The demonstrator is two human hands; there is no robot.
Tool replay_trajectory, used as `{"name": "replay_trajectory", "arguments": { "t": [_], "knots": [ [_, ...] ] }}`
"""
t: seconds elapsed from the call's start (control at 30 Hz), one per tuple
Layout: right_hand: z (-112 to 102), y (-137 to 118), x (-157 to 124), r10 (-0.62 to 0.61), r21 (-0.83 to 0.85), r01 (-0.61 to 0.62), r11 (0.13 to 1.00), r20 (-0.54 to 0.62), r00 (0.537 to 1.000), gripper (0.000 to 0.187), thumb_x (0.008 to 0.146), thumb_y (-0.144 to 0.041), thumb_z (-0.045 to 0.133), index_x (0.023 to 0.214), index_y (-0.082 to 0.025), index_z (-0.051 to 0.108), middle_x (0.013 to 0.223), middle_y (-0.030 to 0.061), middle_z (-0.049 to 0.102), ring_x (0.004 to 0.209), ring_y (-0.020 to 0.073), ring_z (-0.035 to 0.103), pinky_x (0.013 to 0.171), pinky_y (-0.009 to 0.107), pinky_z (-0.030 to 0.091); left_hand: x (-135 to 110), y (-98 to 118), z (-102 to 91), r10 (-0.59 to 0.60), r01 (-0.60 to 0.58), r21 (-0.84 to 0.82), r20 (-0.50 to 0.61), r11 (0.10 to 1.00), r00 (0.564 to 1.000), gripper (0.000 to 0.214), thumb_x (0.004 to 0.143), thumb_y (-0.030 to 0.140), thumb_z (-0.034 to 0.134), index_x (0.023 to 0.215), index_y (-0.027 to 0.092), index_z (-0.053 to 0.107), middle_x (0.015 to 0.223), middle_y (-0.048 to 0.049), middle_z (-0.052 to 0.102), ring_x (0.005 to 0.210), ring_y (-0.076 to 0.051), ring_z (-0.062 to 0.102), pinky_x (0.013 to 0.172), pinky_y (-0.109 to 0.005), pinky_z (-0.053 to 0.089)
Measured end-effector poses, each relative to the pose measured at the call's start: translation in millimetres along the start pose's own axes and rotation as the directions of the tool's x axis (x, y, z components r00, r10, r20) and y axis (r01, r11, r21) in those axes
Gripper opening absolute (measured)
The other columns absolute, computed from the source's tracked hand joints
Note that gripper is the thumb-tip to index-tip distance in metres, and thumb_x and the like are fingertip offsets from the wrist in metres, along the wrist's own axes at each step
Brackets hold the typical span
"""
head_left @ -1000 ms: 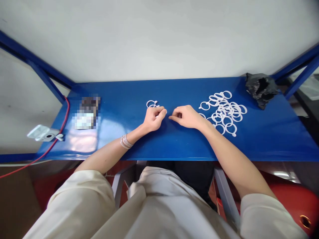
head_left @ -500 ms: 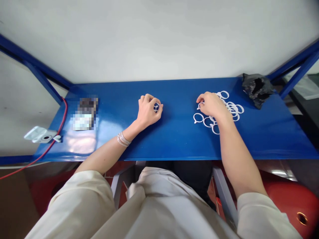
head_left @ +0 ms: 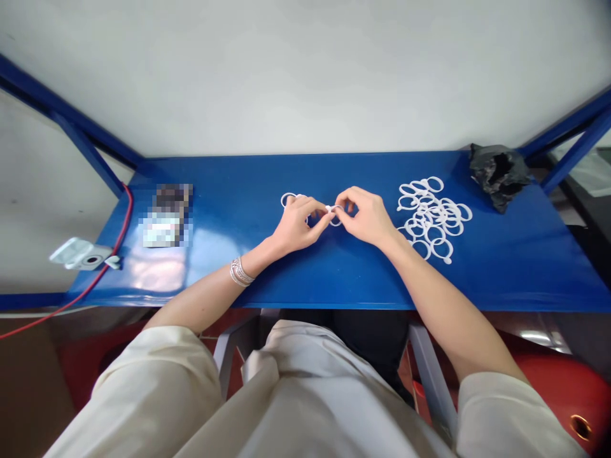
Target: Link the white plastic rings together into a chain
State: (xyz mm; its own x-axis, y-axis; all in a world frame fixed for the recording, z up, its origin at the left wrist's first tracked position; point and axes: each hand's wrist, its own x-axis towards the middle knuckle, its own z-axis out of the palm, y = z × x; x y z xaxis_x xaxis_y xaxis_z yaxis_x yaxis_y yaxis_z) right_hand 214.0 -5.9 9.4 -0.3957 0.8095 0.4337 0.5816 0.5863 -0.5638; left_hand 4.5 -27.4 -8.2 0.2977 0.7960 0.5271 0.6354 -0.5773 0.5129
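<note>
White plastic ring (head_left: 336,218) | pinched between left hand (head_left: 298,226) and right hand (head_left: 365,219), hands together | left of ring pile (head_left: 432,219) on blue bench (head_left: 238,245) | second ring (head_left: 288,200) beside left hand | black bag (head_left: 499,177) past pile

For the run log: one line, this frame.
left hand: holding white plastic ring | right hand: holding same ring | pile of rings to right

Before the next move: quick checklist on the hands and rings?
Right hand pinching a white plastic ring: ok.
Left hand with fingertips on that same ring: ok.
Grip firmness: cannot tell from this view.
Rings under the left hand: partly hidden, cannot tell if linked.
Ring pile separated: not ok, the rings overlap.
Pile apart from both hands: ok.
</note>
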Motion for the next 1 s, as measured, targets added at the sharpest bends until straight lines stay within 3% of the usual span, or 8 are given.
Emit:
{"name": "replay_trajectory", "arguments": {
  "t": [0.13, 0.23, 0.4, 0.5, 0.6, 0.73, 0.87, 1.0],
  "knots": [
    [8, -4, -4, -0.009, -0.143, 0.012, 0.990, 0.020, 1.000, 0.012, 0.096, -0.024, 0.059, 0.085, -0.022, 0.061, 0.080, 0.0061, 0.071, 0.075, 0.0223, 0.064, 0.076, 0.036, 0.044, -2, 3, 2.3, -0.011, 0.011, -0.194, 0.004, 0.981, 1.000, 0.024, 0.104, 0.038, 0.064, 0.094, 0.018, 0.074, 0.078, -0.0024, 0.075, 0.064, -0.012, 0.060, 0.068, -0.030, 0.045],
    [13, -8, -4, 0.064, -0.183, -0.060, 0.981, 0.014, 0.998, 0.009, 0.096, -0.024, 0.059, 0.087, -0.022, 0.061, 0.080, 0.0073, 0.073, 0.075, 0.0243, 0.067, 0.071, 0.035, 0.042, -2, 4, 4.1, -0.060, 0.076, -0.349, 0.058, 0.934, 0.997, 0.029, 0.106, 0.041, 0.061, 0.094, 0.018, 0.073, 0.075, -0.0023, 0.074, 0.058, -0.010, 0.056, 0.057, -0.026, 0.040],
    [25, -5, 5, 0.325, 0.032, -0.323, 0.946, -0.086, 0.942, 0.020, 0.096, -0.028, 0.064, 0.079, -0.024, 0.055, 0.076, 0.0051, 0.073, 0.069, 0.0222, 0.067, 0.068, 0.034, 0.044, 1, 5, 2.9, -0.053, 0.074, -0.440, 0.060, 0.895, 0.997, 0.040, 0.108, 0.047, 0.058, 0.083, 0.017, 0.069, 0.070, -0.0023, 0.070, 0.056, -0.009, 0.054, 0.056, -0.025, 0.042],
    [27, 3, 8, 0.405, 0.197, -0.383, 0.903, -0.087, 0.910, 0.032, 0.095, -0.035, 0.070, 0.072, -0.025, 0.050, 0.070, 0.0031, 0.071, 0.064, 0.0201, 0.065, 0.068, 0.034, 0.048, 1, 5, 2.7, -0.041, 0.075, -0.456, 0.084, 0.887, 0.996, 0.043, 0.108, 0.050, 0.058, 0.082, 0.017, 0.069, 0.073, -0.0035, 0.072, 0.059, -0.010, 0.056, 0.060, -0.026, 0.045],
    [23, 6, 5, 0.325, 0.254, -0.304, 0.918, -0.047, 0.944, 0.037, 0.094, -0.048, 0.074, 0.073, -0.025, 0.053, 0.069, 0.0022, 0.070, 0.061, 0.0187, 0.062, 0.066, 0.034, 0.048, -1, 4, 5.7, -0.100, 0.135, -0.465, 0.098, 0.875, 0.990, 0.045, 0.107, 0.053, 0.059, 0.082, 0.017, 0.071, 0.072, -0.0036, 0.071, 0.059, -0.010, 0.057, 0.059, -0.026, 0.044],
    [19, -2, -2, 0.160, 0.262, -0.143, 0.954, -0.043, 0.986, 0.041, 0.097, -0.057, 0.068, 0.076, -0.024, 0.056, 0.069, 0.0017, 0.068, 0.060, 0.0165, 0.058, 0.065, 0.032, 0.046, -4, 1, 10.6, -0.169, 0.155, -0.498, 0.019, 0.853, 0.986, 0.045, 0.104, 0.057, 0.064, 0.082, 0.018, 0.069, 0.070, -0.0019, 0.067, 0.059, -0.010, 0.056, 0.058, -0.026, 0.044],
    [20, -10, -6, 0.037, 0.255, -0.017, 0.967, -0.076, 0.996, 0.039, 0.101, -0.052, 0.066, 0.076, -0.023, 0.056, 0.069, 0.0006, 0.067, 0.059, 0.0148, 0.056, 0.064, 0.031, 0.044, -3, 0, 11.7, -0.230, 0.192, -0.552, 0.001, 0.812, 0.973, 0.044, 0.100, 0.063, 0.068, 0.090, 0.020, 0.063, 0.074, 0.0002, 0.063, 0.061, -0.009, 0.058, 0.058, -0.025, 0.047],
    [23, -10, -8, -0.064, 0.241, 0.084, 0.967, -0.091, 0.994, 0.029, 0.104, -0.036, 0.063, 0.078, -0.021, 0.065, 0.076, 0.0016, 0.068, 0.062, 0.0148, 0.056, 0.065, 0.032, 0.044, -3, 0, 13.0, -0.246, 0.253, -0.650, 0.104, 0.716, 0.964, 0.048, 0.099, 0.069, 0.066, 0.099, 0.021, 0.059, 0.081, -0.0007, 0.067, 0.061, -0.010, 0.064, 0.057, -0.024, 0.052]
  ]
}}
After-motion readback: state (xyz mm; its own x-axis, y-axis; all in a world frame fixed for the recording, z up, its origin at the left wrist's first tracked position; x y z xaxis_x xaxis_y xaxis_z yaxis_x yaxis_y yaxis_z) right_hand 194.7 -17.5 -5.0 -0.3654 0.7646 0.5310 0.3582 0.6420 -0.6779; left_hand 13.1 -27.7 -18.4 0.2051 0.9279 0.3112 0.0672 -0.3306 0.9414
